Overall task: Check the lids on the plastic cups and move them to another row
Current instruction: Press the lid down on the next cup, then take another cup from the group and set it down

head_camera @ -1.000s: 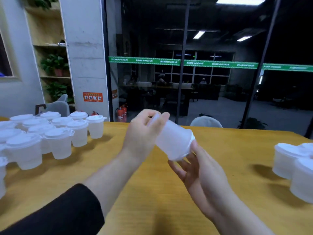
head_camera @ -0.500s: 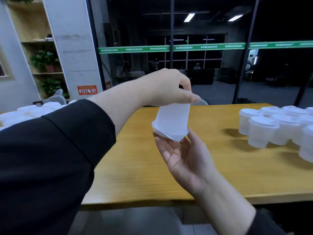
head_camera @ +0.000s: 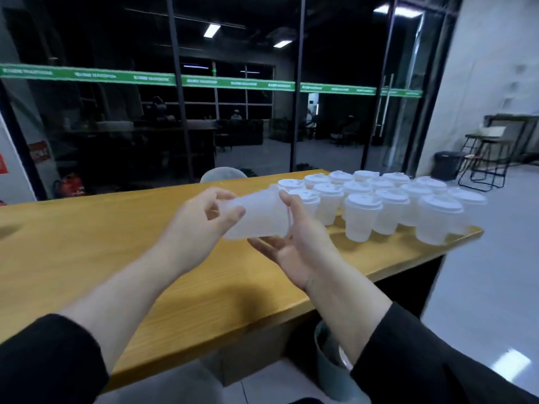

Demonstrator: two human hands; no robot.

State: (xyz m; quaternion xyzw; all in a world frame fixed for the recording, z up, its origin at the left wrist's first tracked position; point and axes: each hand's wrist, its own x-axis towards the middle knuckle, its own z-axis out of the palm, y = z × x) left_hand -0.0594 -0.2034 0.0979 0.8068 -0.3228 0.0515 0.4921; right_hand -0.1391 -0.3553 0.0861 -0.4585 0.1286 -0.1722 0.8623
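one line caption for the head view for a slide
Both hands, left and right, hold a lidded plastic cup on its side above the wooden table, beside a cluster of lidded cups.

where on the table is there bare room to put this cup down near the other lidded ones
Bare wood lies on the table left of and in front of the hands, and along the near edge in front of the cluster of lidded cups. The right end is crowded with those cups. The held cup lies sideways between the left hand and right hand.
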